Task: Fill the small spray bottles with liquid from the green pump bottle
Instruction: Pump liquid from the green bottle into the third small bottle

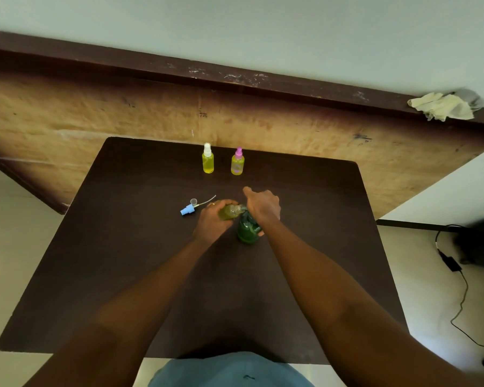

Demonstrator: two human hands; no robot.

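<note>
Pump bottle: the green pump bottle stands upright on the dark table, and everything below is placed from it.
Right hand: the right hand sits on top of its pump head, fingers curled down over it and one digit poking out toward the far side. What's underneath is hidden, tbh.
Left hand: the left hand, just left of the pump bottle, has its fingers wrapped round the open spray bottle. It's tilted, with the mouth right up at the spout.
Fill level: looks yellow-green inside, but I can't tell how full.
Spill risk: the neck is narrow and held at a slant. My guess is a hard pump, or the mouth drifting off the spout, sends liquid over the fingers and table.
Overfill risk: one pump too many and a tilted bottle dribbles out.
Tip risk: pressing off-centre could rock the pump bottle.
Blue spray head: the blue spray head lies further left with its tube, beside a clear cap. A sleeve or wrist could knock either one.
Done ones: the white-capped bottle and pink-capped bottle stand well beyond it, capped and looking full.
</note>
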